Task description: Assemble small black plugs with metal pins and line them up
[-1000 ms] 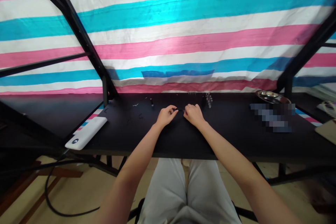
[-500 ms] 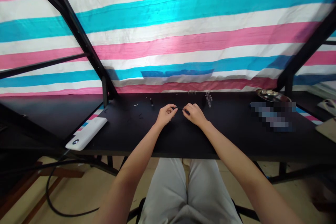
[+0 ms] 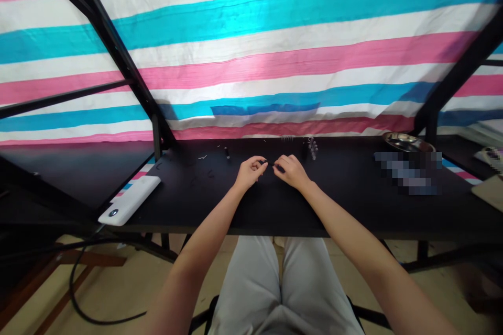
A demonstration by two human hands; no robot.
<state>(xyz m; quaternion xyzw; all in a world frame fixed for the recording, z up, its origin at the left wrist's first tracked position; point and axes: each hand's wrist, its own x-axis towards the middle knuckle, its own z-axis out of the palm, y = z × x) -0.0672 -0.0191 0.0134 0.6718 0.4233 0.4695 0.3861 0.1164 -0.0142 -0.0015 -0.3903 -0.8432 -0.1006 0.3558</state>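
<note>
Over the middle of the black table (image 3: 271,209), my left hand (image 3: 250,171) pinches one end of a small dark thin piece (image 3: 270,163). My right hand (image 3: 290,170) has its fingers closed at the other end of that piece. Its kind is too small to make out, and the fingers cover most of it. A short dark cylinder with a pale end (image 3: 227,153) stands beyond my left hand. Past my right hand lies a cluster of small grey cylindrical pieces (image 3: 313,148).
A white power bank-like box (image 3: 129,201) lies at the table's left edge, a cable near it. A shiny metal dish (image 3: 408,142) sits at the back right, behind a blurred-out patch. Thin white scraps (image 3: 202,157) lie at left. Black frame bars (image 3: 133,73) and a striped sheet (image 3: 275,57) stand behind.
My left hand has shifted very slightly to the right, its fingertips closer to my right hand's. Both hands stay closed at the dark piece. Nothing else on the table has visibly moved.
</note>
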